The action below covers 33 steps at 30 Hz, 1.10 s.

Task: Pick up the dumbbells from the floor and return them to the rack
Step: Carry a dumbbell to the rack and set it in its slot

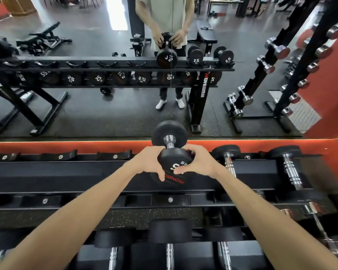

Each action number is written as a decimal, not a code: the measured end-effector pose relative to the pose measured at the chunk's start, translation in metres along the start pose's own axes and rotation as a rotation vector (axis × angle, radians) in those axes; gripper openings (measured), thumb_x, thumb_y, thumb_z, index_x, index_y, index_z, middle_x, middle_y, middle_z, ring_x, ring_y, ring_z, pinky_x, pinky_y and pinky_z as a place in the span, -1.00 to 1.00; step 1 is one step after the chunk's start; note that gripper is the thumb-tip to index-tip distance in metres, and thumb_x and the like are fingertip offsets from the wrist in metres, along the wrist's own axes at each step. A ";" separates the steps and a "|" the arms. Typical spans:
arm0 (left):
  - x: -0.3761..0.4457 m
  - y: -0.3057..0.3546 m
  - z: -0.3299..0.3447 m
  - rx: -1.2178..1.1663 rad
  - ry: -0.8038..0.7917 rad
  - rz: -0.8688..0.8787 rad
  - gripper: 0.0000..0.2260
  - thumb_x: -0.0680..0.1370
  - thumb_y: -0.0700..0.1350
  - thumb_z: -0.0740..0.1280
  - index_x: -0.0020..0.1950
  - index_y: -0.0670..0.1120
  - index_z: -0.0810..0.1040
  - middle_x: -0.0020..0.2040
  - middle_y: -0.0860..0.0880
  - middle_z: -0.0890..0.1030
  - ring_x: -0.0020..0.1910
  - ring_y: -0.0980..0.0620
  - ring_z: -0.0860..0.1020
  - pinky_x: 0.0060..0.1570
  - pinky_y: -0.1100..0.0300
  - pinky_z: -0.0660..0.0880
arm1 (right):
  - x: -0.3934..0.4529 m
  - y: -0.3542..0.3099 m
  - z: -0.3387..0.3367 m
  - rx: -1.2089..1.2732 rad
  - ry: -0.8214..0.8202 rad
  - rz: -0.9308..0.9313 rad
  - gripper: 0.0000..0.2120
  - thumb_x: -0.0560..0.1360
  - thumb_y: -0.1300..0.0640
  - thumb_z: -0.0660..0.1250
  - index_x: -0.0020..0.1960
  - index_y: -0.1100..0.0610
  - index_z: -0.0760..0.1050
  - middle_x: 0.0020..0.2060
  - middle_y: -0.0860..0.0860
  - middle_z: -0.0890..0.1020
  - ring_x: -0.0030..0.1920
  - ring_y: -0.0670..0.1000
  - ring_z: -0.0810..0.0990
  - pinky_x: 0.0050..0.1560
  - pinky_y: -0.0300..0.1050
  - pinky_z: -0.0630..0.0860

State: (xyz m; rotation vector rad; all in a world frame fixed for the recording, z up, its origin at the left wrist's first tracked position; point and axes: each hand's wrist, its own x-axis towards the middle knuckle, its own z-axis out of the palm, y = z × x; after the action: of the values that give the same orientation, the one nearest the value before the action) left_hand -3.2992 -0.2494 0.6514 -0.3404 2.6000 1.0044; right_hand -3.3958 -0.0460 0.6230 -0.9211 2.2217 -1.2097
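Note:
A black dumbbell [169, 133] with a chrome handle lies across the top tier of the black rack [66, 172], its far head toward the mirror. My left hand [148, 162] and my right hand [199, 162] both grip its near head, which carries white numerals and red lettering. The near head sits over the rack's front rail. Two smaller dumbbells [228, 158] rest in cradles to the right on the same tier.
Empty cradles [59, 155] line the top tier to the left. Lower tiers hold several dumbbells [170, 230]. A wall mirror [105, 106] behind the rack reflects the gym, benches and a person. A stand of chrome dumbbells [293, 75] is at the right.

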 end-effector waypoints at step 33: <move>-0.045 -0.050 0.091 0.437 0.056 0.124 -0.54 0.34 -0.13 0.46 0.19 0.05 0.42 0.02 0.04 0.51 0.01 -0.10 0.61 -0.10 0.02 0.55 | -0.060 0.011 0.064 -0.637 -0.235 -0.051 -0.39 0.29 -0.13 0.50 0.35 -0.25 0.56 -0.23 -0.13 0.38 -0.13 0.00 0.52 -0.16 -0.09 0.36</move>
State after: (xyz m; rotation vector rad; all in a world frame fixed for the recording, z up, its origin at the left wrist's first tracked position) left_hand -3.2209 -0.2188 0.5749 -0.0993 2.8238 0.4414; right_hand -3.3179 -0.0334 0.5847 -1.2796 2.4231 -0.3624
